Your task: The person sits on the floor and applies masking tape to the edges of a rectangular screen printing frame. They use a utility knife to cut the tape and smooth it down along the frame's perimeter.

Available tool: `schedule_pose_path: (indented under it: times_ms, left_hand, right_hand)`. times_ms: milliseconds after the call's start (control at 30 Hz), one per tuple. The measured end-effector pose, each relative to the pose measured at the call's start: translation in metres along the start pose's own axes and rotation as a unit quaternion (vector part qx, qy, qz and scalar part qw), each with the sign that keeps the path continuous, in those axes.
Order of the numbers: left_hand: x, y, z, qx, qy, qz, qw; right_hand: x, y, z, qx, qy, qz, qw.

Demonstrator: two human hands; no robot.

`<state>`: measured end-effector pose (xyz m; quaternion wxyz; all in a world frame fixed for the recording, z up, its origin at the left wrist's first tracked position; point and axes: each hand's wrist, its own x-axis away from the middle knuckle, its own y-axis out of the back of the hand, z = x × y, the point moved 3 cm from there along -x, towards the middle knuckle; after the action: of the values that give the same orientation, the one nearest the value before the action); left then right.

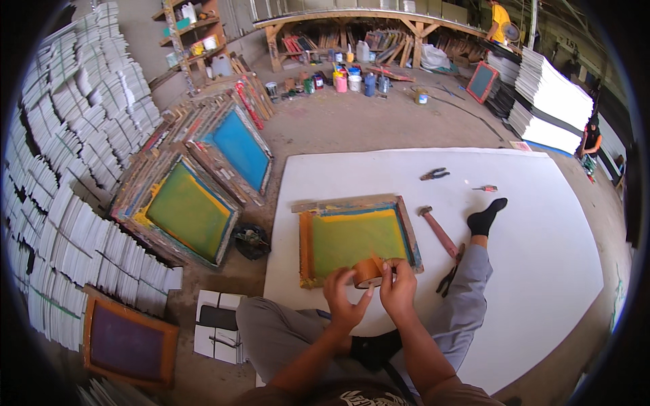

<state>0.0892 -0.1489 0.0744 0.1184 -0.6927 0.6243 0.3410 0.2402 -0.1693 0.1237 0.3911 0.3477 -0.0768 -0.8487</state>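
Observation:
In front of me I have a roll of brown tape (366, 274) above the near edge of a wooden screen-printing frame (306, 247). My left hand (343, 298) curls around the roll's left side, thumb below it. My right hand (398, 285) pinches the roll's right side, where a short tape end sticks up. The frame lies flat on a large white sheet (535, 271); its mesh is yellow-green with yellow edges. Brown tape covers its left bar. To its right lies a hammer (441, 235) with a reddish handle.
Pliers (435, 174) and a small screwdriver (485, 188) lie farther out. My outstretched leg crosses the sheet's right part, beside a dark tool (447, 281). More screen frames (189, 210) lean at left before tall paper stacks (54, 162). Paint containers (354, 81) stand at the back.

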Motion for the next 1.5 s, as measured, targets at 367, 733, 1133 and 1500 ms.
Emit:
schedule_pose_path:
  times_ms: [367,733,1133,1500]
  left_hand:
    - [-0.042,-0.019,-0.017,-0.043,-0.077,0.027,0.996]
    - [-0.028,-0.034,0.0,-0.091,-0.014,0.067,0.994]
    - [-0.001,-0.033,0.029,-0.086,0.008,0.096,0.992]
    - [0.011,-0.03,0.021,-0.127,-0.05,0.097,0.986]
  right_hand:
    - [-0.006,-0.016,0.018,0.111,0.042,-0.015,0.993]
    - [-0.005,-0.021,0.02,0.199,-0.004,0.012,0.98]
    - [0.024,-0.03,0.014,0.24,0.034,0.006,0.97]
    - [0.035,-0.029,0.009,0.25,0.087,-0.037,0.964]
